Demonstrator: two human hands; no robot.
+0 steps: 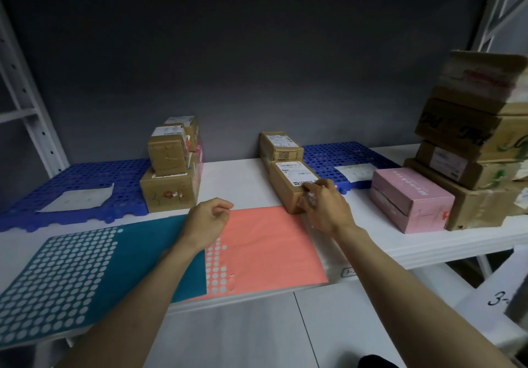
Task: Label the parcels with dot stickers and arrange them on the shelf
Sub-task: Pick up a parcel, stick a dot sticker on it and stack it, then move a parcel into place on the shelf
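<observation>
A brown parcel (288, 183) with a white shipping label lies on the white shelf (428, 243) in the middle. My right hand (325, 206) rests on its near right corner, fingers bent against the box. Behind it stands a second small brown parcel (281, 146). My left hand (208, 220) hovers loosely curled and empty over the pink sticker sheet (265, 250). A teal sticker sheet (71, 276) with several rows of pale dots lies to the left. Stacked brown parcels (171, 167) stand on the left blue mat (85, 179).
A pink box (411, 199) sits at the right, beside a tall stack of brown cartons (480, 144). A second blue perforated mat (343, 156) lies behind the parcel. White shelf posts (31, 116) stand at the left and right. A grey wall backs the shelf.
</observation>
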